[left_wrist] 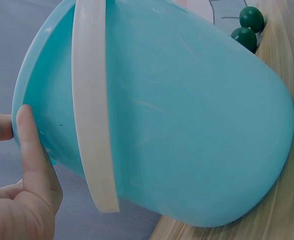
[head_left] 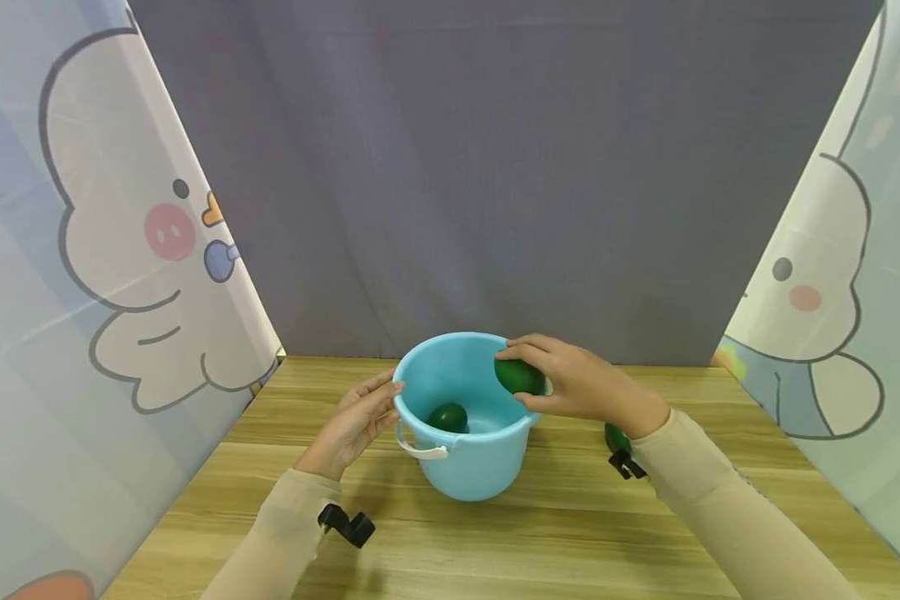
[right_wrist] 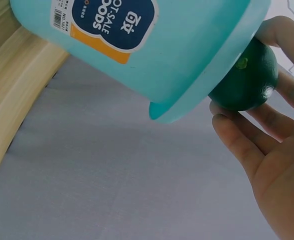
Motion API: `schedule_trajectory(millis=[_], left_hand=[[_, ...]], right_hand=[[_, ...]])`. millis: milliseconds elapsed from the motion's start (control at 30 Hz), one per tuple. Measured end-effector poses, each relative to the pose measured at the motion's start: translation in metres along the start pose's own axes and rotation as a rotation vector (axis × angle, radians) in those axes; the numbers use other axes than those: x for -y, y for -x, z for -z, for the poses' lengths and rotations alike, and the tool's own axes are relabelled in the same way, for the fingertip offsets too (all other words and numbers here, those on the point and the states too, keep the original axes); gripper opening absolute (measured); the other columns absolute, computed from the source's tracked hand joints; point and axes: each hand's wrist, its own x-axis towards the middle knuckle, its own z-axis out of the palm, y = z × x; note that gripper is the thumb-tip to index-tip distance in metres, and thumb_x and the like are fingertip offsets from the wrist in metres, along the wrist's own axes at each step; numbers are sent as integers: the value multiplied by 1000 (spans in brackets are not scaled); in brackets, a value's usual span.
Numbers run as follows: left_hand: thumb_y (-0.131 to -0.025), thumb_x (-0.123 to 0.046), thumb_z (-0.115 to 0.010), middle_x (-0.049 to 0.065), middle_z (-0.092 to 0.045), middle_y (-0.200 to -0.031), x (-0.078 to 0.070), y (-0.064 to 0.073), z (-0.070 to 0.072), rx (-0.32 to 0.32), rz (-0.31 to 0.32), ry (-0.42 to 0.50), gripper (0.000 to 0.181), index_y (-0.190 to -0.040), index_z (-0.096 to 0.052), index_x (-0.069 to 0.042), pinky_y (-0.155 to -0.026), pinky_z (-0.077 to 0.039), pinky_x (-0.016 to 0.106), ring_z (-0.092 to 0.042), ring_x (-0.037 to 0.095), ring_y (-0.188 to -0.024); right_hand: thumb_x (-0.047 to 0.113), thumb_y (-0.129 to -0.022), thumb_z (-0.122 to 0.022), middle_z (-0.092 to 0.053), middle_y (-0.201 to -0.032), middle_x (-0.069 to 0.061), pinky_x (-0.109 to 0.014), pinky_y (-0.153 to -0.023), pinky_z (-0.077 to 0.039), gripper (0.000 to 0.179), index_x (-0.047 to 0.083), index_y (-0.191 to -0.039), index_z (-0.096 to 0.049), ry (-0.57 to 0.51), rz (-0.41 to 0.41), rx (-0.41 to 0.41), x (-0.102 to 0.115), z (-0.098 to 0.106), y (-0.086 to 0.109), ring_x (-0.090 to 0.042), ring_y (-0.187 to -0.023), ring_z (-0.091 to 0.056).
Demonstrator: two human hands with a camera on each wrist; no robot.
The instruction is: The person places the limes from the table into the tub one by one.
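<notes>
A light blue bucket (head_left: 474,475) stands on the wooden table, its white handle (left_wrist: 94,110) hanging down on the left side. My left hand (head_left: 356,425) holds the bucket's left rim, fingers on both sides of the edge in the left wrist view. Over the right part of the bucket's mouth, my right hand (head_left: 562,375) grips a glossy dark green avocado (right_wrist: 249,77) between thumb and fingers, right at the rim. Another avocado (head_left: 447,417) lies on the bucket's bottom.
Two more avocados (left_wrist: 250,31) lie on the table to the right of the bucket; in the head view one (head_left: 617,437) shows beside the right wrist. A grey curtain (head_left: 495,183) hangs behind the table (head_left: 555,542), with cartoon-printed cloth (head_left: 120,333) at the sides.
</notes>
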Motion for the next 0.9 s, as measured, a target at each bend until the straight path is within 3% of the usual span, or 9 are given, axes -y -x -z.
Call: schedule_trajectory(millis=[633,900], left_hand=[[-101,-13,-62,8,-61,-115,-1,3,4,-2,-6,-7,57,-152,-39,-1,-73,-57,15,-63,7,-84],[-100,-14,-63,10,-60,-116,0,3,4,-2,4,-3,58,-152,-39,-1,-76,-58,17,-63,7,-85]], right_hand=[[16,-87,-79,-62,-128,-4,-38,-92,-57,47,7,-131,-62,-1,-71,7,2,5,14,-21,-116,-60],[12,-87,-79,-65,-122,-5,-37,-88,-59,43,5,-126,-65,20,-53,-33,0,9,23,-22,-109,-63]])
